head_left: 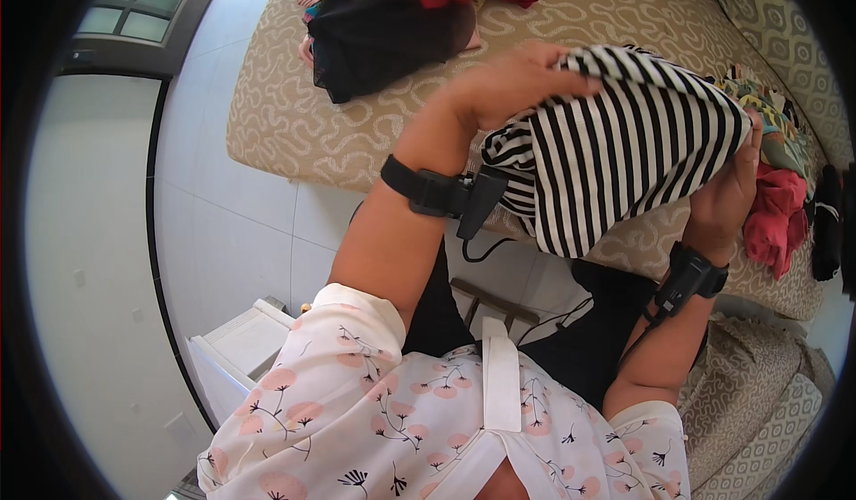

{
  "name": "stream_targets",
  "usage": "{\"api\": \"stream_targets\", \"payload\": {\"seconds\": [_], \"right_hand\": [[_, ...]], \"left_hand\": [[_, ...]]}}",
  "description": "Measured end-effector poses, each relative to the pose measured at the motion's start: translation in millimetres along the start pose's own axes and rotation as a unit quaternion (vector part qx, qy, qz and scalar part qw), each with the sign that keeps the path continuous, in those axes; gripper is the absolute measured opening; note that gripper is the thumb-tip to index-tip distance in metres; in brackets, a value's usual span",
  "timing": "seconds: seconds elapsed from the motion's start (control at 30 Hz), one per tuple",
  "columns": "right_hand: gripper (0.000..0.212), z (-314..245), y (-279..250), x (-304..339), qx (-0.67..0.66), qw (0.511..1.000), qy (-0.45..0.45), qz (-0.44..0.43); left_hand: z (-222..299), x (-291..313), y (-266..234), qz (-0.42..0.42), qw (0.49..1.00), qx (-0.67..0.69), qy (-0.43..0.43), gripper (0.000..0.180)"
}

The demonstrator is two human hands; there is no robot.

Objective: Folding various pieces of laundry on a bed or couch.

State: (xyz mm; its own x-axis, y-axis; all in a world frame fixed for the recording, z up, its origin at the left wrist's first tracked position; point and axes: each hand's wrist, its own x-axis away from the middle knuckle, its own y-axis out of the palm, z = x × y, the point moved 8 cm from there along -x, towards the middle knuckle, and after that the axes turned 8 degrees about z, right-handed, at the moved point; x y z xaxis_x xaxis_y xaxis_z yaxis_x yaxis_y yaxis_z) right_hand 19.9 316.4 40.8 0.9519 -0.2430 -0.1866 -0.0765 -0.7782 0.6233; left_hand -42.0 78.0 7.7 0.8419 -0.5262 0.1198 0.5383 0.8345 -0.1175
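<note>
Cloth with black and white stripes (624,152) is bunched and folded above the front edge of a beige patterned sofa seat (276,117). The left hand (517,81), fingers loosely extended, lies over its upper left edge; whether it pinches the fabric I cannot tell. The right hand (727,184) curls closed on the right edge. A black garment (388,45) lies farther left, a coral-red garment (774,219) just beside the right hand.

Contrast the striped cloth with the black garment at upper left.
The striped cloth has black and white stripes; the black garment looks plain. The striped cloth is in the left hand and right hand; the black garment lies bunched, untouched. Both are fabric.
</note>
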Motion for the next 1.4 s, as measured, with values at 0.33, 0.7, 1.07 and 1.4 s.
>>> {"api": "stream_targets", "payload": {"seconds": [0.33, 0.7, 1.07, 1.4], "right_hand": [[0.015, 9, -7, -11, 0.158, 0.975, -0.034, 0.154], [0.034, 62, 21, 7, 0.701, 0.709, 0.046, -0.054], [0.017, -1, -52, -23, 0.267, 0.940, -0.035, 0.209], [0.021, -10, -18, -15, 0.235, 0.944, -0.112, 0.204]], "left_hand": [[31, 14, -53, 0.050, 0.769, 0.631, 0.090, 0.036], [20, 28, -132, 0.073, 0.730, 0.618, 0.283, 0.029], [28, 19, -108, 0.141, 0.750, 0.616, 0.196, 0.031], [31, 27, -104, 0.409, 0.865, 0.248, 0.151, 0.058]]}}
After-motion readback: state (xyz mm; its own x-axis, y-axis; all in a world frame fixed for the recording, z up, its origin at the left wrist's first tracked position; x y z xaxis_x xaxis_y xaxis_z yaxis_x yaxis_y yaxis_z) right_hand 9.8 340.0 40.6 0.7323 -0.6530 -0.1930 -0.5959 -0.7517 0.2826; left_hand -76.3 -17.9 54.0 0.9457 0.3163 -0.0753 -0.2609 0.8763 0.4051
